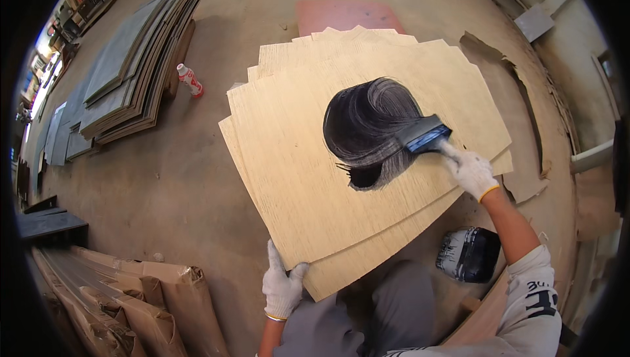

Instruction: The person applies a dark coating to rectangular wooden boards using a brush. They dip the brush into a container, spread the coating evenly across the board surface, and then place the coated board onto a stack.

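Note:
My right hand (pixel 474 173), in a white knit glove, is closed round the handle of a wide paintbrush (pixel 428 135). Its bristles press on the top plywood sheet (pixel 282 153), in a glossy, swirled patch of black paint (pixel 357 124) streaked by the bristles. My left hand (pixel 284 285), gloved as well, grips the near left corner of that sheet, thumb and fingers on either side of it. More pale sheets lie fanned out beneath. Beside my right forearm stands a paint container (pixel 468 254) holding black paint, its wall smeared with it.
A stack of grey boards (pixel 131 62) lies at the far left, with a red and white bottle (pixel 190 80) next to it. Brown-wrapped packs (pixel 164 298) stand at the near left. A reddish sheet (pixel 348 16) shows behind the pile, and torn brown board (pixel 505 107) lies to the right.

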### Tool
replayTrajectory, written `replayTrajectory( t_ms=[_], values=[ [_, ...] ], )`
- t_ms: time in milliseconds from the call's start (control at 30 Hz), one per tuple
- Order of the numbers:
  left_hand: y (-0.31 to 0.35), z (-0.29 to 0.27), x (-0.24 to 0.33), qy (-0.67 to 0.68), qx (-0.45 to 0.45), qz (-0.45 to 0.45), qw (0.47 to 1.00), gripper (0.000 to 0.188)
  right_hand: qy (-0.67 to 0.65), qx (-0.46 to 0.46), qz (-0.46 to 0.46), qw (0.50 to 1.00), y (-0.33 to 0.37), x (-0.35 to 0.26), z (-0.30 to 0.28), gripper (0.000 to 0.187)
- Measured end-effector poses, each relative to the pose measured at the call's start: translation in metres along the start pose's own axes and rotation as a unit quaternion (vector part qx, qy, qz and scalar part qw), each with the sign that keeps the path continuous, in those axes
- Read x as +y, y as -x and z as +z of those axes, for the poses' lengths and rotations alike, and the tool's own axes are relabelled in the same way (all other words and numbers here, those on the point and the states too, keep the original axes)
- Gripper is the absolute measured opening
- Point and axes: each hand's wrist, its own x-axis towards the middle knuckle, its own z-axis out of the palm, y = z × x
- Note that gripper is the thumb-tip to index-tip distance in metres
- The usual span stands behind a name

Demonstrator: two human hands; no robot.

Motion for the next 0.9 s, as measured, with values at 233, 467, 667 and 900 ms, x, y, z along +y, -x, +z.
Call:
replayTrajectory(
  t_ms=[233,467,667,900],
  values=[
    [-0.009,0.025,0.000,0.230,-0.037,0.020,0.972,0.087,-0.037,0.071,0.102,0.992,-0.175,0.085,-0.035,0.045],
    [0.000,0.002,0.003,0.265,-0.021,-0.007,0.964,0.086,-0.032,-0.005,-0.038,0.999,-0.090,-0.014,-0.025,0.048],
    [-0.008,0.020,-0.003,0.274,-0.056,0.030,0.960,0.086,0.016,0.021,0.081,0.996,-0.190,0.098,-0.050,0.046],
    [-0.003,0.013,-0.001,0.256,-0.031,0.006,0.966,0.088,-0.022,0.042,-0.135,0.990,-0.168,-0.105,-0.053,0.046]
  ],
)
